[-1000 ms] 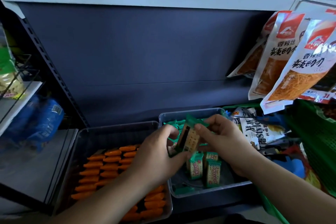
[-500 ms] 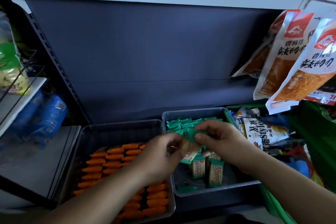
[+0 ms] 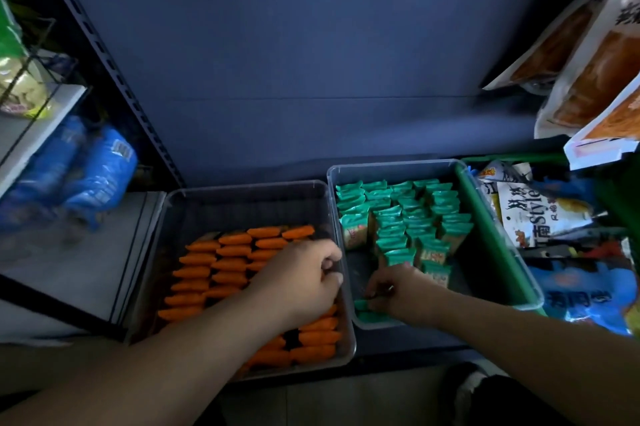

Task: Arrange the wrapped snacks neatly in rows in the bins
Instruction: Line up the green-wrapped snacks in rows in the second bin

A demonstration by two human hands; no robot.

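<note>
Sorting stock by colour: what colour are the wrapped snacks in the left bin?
Orange; the snacks in the left bin show clearly in the head view.

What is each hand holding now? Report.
Left hand: fingers curled, contents cannot be told.
Right hand: pinching a green snack.

The left clear bin (image 3: 242,207) holds orange wrapped snacks (image 3: 228,266), the right clear bin (image 3: 391,164) teal-green wrapped snacks (image 3: 415,214) with yellow-and-red labels. The back panel (image 3: 294,62) is dark blue, hanging bags (image 3: 595,79) white and orange, shelf packets (image 3: 100,176) blue
</note>
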